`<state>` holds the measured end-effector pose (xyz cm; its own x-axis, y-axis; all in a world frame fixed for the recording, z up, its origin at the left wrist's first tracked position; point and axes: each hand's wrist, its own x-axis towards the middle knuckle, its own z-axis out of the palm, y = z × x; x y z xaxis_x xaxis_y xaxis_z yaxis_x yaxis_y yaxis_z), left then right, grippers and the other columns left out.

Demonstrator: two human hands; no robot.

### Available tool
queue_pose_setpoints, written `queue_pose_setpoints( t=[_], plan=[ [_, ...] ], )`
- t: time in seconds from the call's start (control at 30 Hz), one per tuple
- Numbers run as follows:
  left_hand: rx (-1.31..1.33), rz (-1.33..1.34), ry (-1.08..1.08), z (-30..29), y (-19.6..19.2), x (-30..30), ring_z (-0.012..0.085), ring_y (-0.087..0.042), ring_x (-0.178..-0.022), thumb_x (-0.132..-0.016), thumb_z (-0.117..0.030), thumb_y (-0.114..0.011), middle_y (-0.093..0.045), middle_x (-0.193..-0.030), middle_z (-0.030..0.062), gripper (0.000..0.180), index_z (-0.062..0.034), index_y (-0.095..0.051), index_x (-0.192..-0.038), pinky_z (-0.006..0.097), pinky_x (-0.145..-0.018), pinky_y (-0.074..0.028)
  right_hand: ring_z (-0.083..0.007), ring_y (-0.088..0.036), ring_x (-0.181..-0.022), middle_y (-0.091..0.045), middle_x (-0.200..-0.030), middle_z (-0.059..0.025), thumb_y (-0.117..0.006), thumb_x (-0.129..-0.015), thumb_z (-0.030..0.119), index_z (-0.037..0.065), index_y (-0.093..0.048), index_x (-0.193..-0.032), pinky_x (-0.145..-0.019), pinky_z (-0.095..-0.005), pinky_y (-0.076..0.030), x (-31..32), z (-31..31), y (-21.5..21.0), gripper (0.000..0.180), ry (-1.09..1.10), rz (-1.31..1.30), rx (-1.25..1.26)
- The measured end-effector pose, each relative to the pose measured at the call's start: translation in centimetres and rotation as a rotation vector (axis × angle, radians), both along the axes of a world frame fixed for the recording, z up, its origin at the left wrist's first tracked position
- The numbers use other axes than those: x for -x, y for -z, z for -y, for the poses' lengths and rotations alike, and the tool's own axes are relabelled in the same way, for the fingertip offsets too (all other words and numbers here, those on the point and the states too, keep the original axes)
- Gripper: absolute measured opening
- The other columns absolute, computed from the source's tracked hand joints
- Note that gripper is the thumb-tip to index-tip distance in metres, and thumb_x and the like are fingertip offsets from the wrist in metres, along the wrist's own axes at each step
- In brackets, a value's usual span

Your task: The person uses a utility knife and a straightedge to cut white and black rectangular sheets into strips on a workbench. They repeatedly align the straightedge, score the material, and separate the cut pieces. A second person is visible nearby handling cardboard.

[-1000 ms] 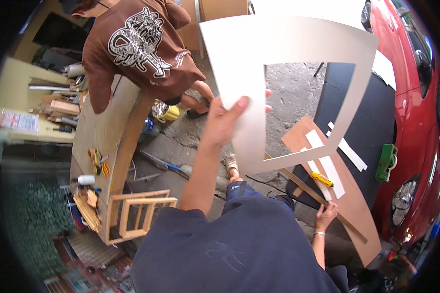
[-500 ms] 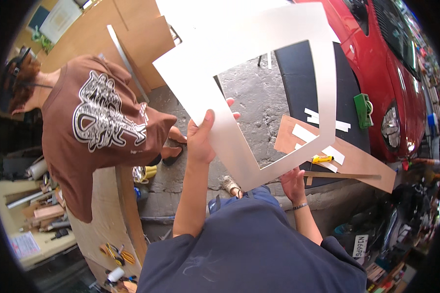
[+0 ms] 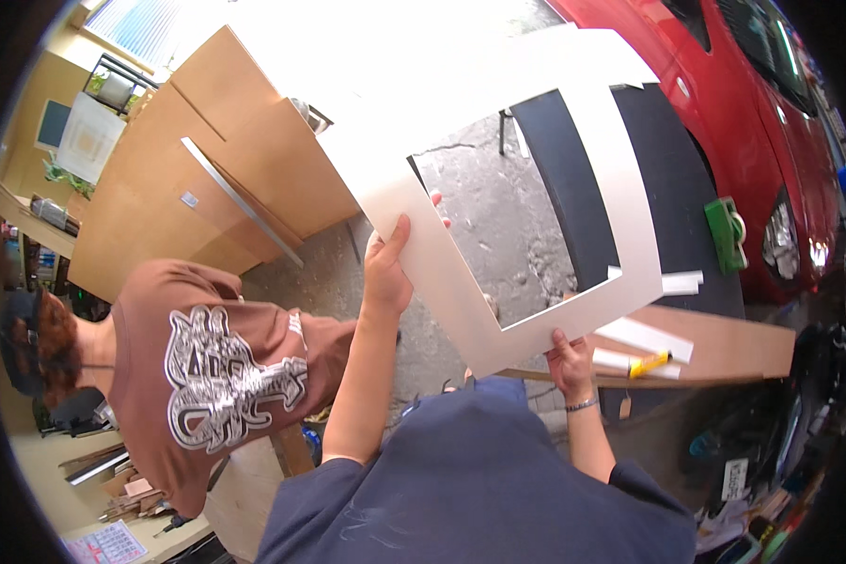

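2 hands clamped on white cut-out panel [image 3: 498, 179]: left hand [image 3: 388, 273] at its 9 o'clock edge, right hand [image 3: 570, 362] apparently pinching 6 o'clock corner.

Our left arm reaches up and forward, bare to the elbow, and our left hand [image 3: 387, 271] is clamped shut, thumb on top and fingertips curling round from behind. Our right hand [image 3: 570, 362] sits lower and closer to us, fingers pinched upward, a bracelet on its wrist.
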<state>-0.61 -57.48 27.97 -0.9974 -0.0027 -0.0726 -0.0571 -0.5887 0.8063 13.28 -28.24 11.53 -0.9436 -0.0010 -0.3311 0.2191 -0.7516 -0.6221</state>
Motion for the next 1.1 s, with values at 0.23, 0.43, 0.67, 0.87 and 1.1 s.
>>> queue_pose_setpoints(
  t=[0.23,0.43,0.67,0.87,1.1],
  plan=[
    [0.134,0.037,0.106,-1.9,1.5,13.8,0.0359,-0.067,-0.116,-0.105,-0.023,-0.058,-0.060,-0.139,0.0241,0.046,0.0067,-0.050,-0.139,0.044,-0.095,-0.057,-0.0177,-0.063,-0.116,-0.067,-0.121,-0.0043,-0.063,-0.101,0.006,0.008,-0.058,-0.132,-0.101,-0.0353,-0.051,9.1,0.5,0.9,0.032,0.029,-0.036,-0.064],
    [0.214,0.104,0.265,-4.8,7.0,20.5,0.0396,-0.058,-0.129,-0.104,-0.024,-0.058,-0.058,-0.140,0.0232,0.059,0.0041,-0.037,-0.150,0.051,-0.103,-0.050,-0.0105,-0.061,-0.084,-0.067,-0.096,0.0005,-0.066,-0.102,0.016,0.003,-0.069,-0.115,-0.073,-0.0297,-0.051,10.0,0.0,4.3,0.019,0.160,0.221,-0.138],
    [0.054,0.167,0.541,-9.5,9.6,26.6,0.0453,-0.047,-0.139,-0.104,-0.024,-0.059,-0.044,-0.153,0.0246,0.061,-0.0002,-0.034,-0.154,0.053,-0.111,-0.044,-0.0126,-0.065,-0.110,-0.070,-0.119,-0.0044,-0.064,-0.103,0.014,0.002,-0.066,-0.123,-0.096,-0.0300,-0.052,10.4,0.1,0.3,0.024,0.399,0.114,-0.252],
    [-0.011,0.187,0.753,-13.0,8.2,32.0,0.0365,-0.056,-0.130,-0.104,-0.028,-0.059,-0.046,-0.153,0.0213,0.055,-0.0006,-0.044,-0.149,0.050,-0.109,-0.047,-0.0126,-0.065,-0.110,-0.070,-0.118,-0.0031,-0.065,-0.102,0.015,0.004,-0.066,-0.124,-0.096,-0.0297,-0.052,13.5,2.3,-2.5,0.025,0.679,0.231,-0.243],
    [-0.042,0.242,0.961,-15.1,5.1,36.5,0.0376,-0.064,-0.119,-0.103,-0.026,-0.061,-0.060,-0.137,0.0230,0.049,0.0026,-0.048,-0.140,0.049,-0.102,-0.053,-0.0130,-0.069,-0.100,-0.071,-0.109,-0.0017,-0.068,-0.100,0.016,0.009,-0.065,-0.119,-0.080,-0.0291,-0.057,16.8,6.2,-7.1,0.021,0.966,0.212,-0.230]
  ],
)
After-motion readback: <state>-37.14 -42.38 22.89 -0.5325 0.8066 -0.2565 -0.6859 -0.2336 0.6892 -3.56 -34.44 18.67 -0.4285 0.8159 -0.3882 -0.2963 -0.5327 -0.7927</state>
